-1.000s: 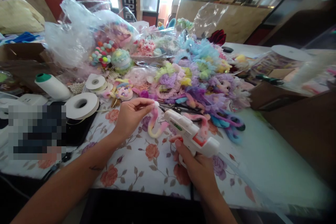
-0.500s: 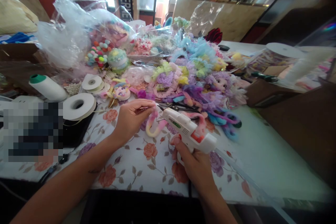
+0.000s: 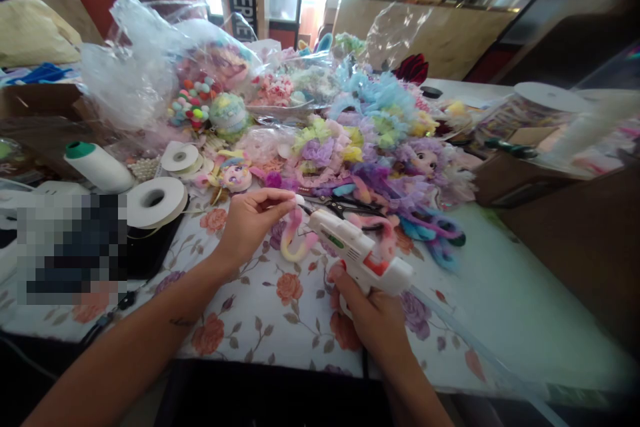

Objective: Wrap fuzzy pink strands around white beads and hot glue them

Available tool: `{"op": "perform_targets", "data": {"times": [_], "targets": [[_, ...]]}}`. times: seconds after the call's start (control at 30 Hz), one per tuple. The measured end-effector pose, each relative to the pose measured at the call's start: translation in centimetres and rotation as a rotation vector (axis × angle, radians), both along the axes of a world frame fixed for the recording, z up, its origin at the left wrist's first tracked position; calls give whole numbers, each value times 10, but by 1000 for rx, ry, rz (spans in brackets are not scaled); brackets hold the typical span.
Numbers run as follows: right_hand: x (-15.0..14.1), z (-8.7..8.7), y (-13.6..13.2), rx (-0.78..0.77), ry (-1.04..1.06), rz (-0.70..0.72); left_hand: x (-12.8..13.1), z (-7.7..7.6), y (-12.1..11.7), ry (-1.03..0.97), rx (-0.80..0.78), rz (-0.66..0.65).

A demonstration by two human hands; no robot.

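My left hand [image 3: 247,221] is closed in a pinch on a small white piece [image 3: 300,200], whose exact kind I cannot make out. My right hand [image 3: 375,323] wraps around the handle of a white hot glue gun [image 3: 345,240], a finger at its red trigger. The dark nozzle points up and left, close to the white piece; whether they touch is unclear. Just below my left fingertips curves a fuzzy pink-and-yellow strip [image 3: 295,253]. Behind the gun lie black-handled scissors [image 3: 345,205], partly covered by it. A long clear glue stick [image 3: 465,330] trails from the gun's rear.
Tulle flowers [image 3: 320,150], fuzzy strips and plastic bags [image 3: 130,67] are heaped across the back. A doll face [image 3: 237,177], ribbon spools [image 3: 156,201] and a thread cone [image 3: 100,167] stand left. Cardboard boxes [image 3: 565,227] border the right. Floral cloth [image 3: 250,320] covers the table.
The gun's nozzle came up against the white piece half a second ago and now sits slightly apart from it. More of the white piece shows now. Both hands keep their grips.
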State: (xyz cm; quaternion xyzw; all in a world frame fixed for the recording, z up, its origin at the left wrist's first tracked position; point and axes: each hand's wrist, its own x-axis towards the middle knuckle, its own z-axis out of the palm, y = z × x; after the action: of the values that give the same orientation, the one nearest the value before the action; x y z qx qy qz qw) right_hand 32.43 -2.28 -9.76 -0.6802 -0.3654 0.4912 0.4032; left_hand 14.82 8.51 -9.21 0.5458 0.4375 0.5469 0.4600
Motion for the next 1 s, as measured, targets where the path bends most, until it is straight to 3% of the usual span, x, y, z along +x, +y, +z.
{"op": "perform_targets", "data": {"times": [0.53, 0.87, 1.0], "targets": [[0, 0, 0, -3, -63, 22, -3, -1, 4, -153, -103, -44], [1, 6, 3, 195, -84, -4, 0, 1, -1, 6, 48, -34], [-1, 7, 2, 171, -39, -25, 1, 1, -3, 61, 121, -43]]}}
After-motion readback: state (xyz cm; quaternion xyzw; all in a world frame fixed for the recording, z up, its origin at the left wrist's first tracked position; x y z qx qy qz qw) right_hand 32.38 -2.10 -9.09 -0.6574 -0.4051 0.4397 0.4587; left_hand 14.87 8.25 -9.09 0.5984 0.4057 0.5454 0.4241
